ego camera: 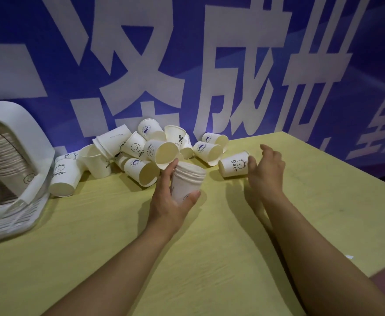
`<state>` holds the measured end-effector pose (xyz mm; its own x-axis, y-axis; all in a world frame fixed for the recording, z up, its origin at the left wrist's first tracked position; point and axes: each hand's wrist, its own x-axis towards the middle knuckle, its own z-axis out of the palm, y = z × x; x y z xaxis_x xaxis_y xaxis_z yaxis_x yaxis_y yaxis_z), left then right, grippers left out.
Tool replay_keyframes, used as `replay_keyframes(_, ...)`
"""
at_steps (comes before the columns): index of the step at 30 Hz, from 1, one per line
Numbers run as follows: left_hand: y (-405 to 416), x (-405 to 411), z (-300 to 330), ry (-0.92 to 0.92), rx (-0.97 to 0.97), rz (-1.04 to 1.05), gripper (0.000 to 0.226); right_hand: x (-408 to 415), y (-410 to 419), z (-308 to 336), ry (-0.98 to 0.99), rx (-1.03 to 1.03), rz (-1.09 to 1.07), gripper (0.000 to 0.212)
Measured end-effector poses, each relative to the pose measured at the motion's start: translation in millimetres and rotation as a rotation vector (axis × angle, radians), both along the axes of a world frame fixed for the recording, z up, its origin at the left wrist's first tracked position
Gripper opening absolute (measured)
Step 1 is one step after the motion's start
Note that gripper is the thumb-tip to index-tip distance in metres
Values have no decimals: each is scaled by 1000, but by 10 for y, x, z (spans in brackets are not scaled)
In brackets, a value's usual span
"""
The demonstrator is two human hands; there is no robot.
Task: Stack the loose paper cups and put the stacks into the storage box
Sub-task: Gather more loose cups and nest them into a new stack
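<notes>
The left hand (172, 199) grips a short stack of nested paper cups (187, 180), thumb across the near side and fingers curled round the far side, the stack upright with its rims up; its index fingertip touches the rim of a tipped cup (164, 153) lying on the pile just beyond. The right hand (266, 172) is spread and loose, fingers half curled and holding nothing; its thumb is at the mouth end of a "Bear" cup (233, 164) lying on its side just to its left, though whether it truly touches I cannot tell. Beyond and to the left of the left hand, a heap of loose paper cups (127, 153) lies tumbled against the blue banner (209, 65), some on their sides, some mouth down; two more (209, 147) lie beyond the gap between the hands. Well to the left of the left hand stands the white storage box (23, 169), tilted open toward the person; inside it lies a long stack of cups (2, 156) on its side. Everything rests on the yellow-green table (209, 247).
</notes>
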<state>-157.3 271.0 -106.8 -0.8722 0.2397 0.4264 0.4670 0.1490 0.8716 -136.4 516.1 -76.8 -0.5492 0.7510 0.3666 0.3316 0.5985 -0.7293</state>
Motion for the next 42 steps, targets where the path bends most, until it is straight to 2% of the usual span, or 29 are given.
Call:
replay_keyframes(4, 9, 14, 6, 18, -18, 0, 87, -32, 97, -163, 49, -134, 72, 51)
replay_keyframes(6, 7, 29, 17, 19, -22, 3, 87, -85, 92, -162, 43, -121, 88, 65)
replay_keyframes(9, 5, 48, 25, 16, -38, -1, 87, -175, -8, -138, -78, -4, 117, 104)
replay_keyframes(11, 9, 59, 27, 22, -62, -5, 87, -228, -102, -178, -238, 136, 161, 109)
replay_keyframes(13, 15, 68, 31, 26, -79, -7, 88, -244, -142, -232, -309, 219, 173, 101)
replay_keyframes(16, 23, 66, 27, 29, -80, 3, 89, -193, -114, -199, -145, 158, 202, 97)
replay_keyframes(20, -8, 58, 37, 48, -105, -40, 89, 54, -142, 34, 207, 80, 496, 109)
replay_keyframes(23, -22, 74, 66, 66, -208, -119, 95, 253, -269, 163, 278, -32, 701, 108)
replay_keyframes(26, -12, 95, 92, 112, -309, -163, 97, 327, -348, 189, 118, -35, 850, 105)
replay_keyframes(28, -9, 111, 93, 151, -354, -176, 95, 348, -392, 187, 68, -63, 924, 96)
replay_keyframes(32, -16, 115, 86, 185, -359, -164, 88, 373, -520, 225, 155, -185, 917, 71)
replay_keyframes(38, 2, 108, 62, 163, -303, -128, 86, 339, -639, 145, 260, -16, 800, 63)
replay_keyframes(42, -12, 34, 19, 82, -188, -67, 90, 328, -750, 66, 287, 23, 905, 47)
